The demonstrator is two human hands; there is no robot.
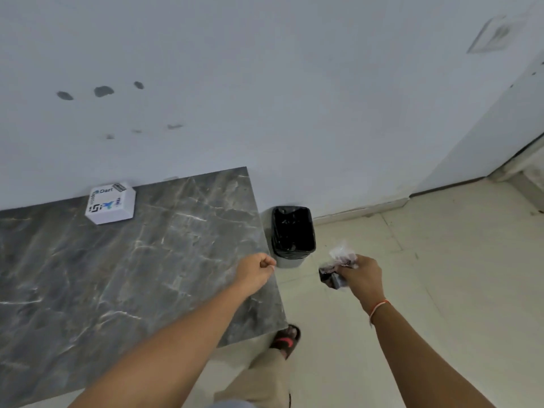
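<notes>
My right hand (363, 275) grips a crumpled bundle of clear plastic wrapping and a dark piece (335, 269), held in the air over the floor just right of a small bin. That bin (293, 235) is grey with a black liner and stands on the floor between the table's right edge and the wall. My left hand (259, 267) hovers over the right edge of the grey marble table (147, 260), fingers curled into a fist with nothing in it.
A white printed box (111, 203) lies at the back of the table against the white wall. Pale floor tiles (441, 275) spread to the right. My sandalled foot (287, 340) stands by the table's near right corner.
</notes>
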